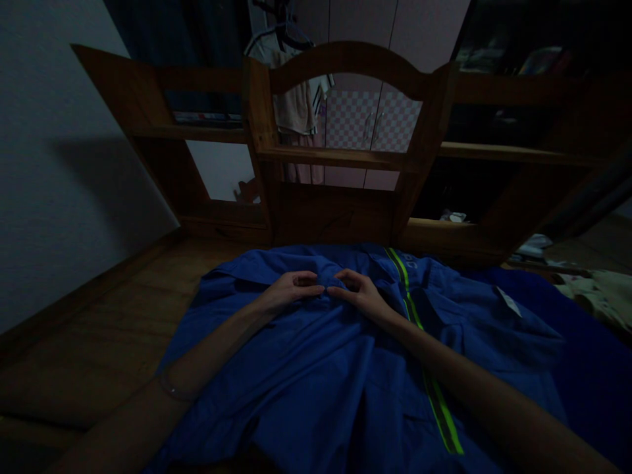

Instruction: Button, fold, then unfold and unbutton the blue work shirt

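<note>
A blue work jacket (316, 382) with a yellow-green reflective stripe lies spread out in front of me, wrinkled in the middle. My left hand (296, 288) pinches its cloth near the centre, thumb and fingers closed on the fabric. Facing it, my right hand (358, 289) grips the same cloth a short way to the right, thumb pointing at the other thumb. The thumb tips nearly meet over a small dark spot, too dim to make out. Folds of fabric hide part of the fingertips.
A wooden headboard with shelves (336, 214) rises just beyond the jacket. Bare wooden boards (89, 329) lie at left beside a white wall (49, 164). At right is a darker blue cloth (587, 375). Clothes on a hanger (296, 99) hang behind, before a checked cupboard (350, 122).
</note>
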The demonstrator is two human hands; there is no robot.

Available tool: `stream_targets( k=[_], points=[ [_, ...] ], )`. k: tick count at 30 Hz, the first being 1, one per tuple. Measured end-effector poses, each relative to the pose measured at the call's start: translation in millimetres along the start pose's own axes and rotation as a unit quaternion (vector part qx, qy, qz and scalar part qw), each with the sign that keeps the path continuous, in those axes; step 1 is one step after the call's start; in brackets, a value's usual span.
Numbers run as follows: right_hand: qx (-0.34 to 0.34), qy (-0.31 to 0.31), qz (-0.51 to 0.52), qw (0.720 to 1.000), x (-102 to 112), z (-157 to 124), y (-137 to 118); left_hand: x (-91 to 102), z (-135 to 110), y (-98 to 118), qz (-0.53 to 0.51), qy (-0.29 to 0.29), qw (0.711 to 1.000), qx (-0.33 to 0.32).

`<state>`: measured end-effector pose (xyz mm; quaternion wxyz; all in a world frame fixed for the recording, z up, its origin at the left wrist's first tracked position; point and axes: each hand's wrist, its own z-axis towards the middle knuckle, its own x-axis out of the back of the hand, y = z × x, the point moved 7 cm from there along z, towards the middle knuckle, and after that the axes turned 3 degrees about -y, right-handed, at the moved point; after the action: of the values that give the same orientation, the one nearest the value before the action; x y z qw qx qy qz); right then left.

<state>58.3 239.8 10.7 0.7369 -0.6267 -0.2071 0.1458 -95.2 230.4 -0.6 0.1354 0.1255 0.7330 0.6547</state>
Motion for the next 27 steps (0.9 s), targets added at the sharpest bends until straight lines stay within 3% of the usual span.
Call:
stream_targets(
  k=[6,13,18,22,27],
  points=[
    [0.011,-0.033,0.027,0.999,-4.1,-0.7,-4.2,-4.9,-6.3,9.5,0.012,-0.022,1.000,0.003],
    [-0.030,-0.063,0.101,0.992,-6.7,-1.5,-3.2,-7.6,-7.1,15.4,0.030,-0.027,0.999,-0.019],
    [-0.008,-0.035,0.083,0.996,-1.8,-0.4,-5.7,-3.5,-3.5,20.6,0.102,0.001,0.993,-0.061],
    [0.027,-0.014,0.051,0.998,2.3,2.1,-4.4,-2.6,-5.8,28.2,0.190,0.034,0.974,-0.120],
    [0.012,-0.005,0.023,1.000,3.9,2.4,1.7,-8.0,-14.1,34.9,0.315,0.073,0.931,-0.172]
  ],
)
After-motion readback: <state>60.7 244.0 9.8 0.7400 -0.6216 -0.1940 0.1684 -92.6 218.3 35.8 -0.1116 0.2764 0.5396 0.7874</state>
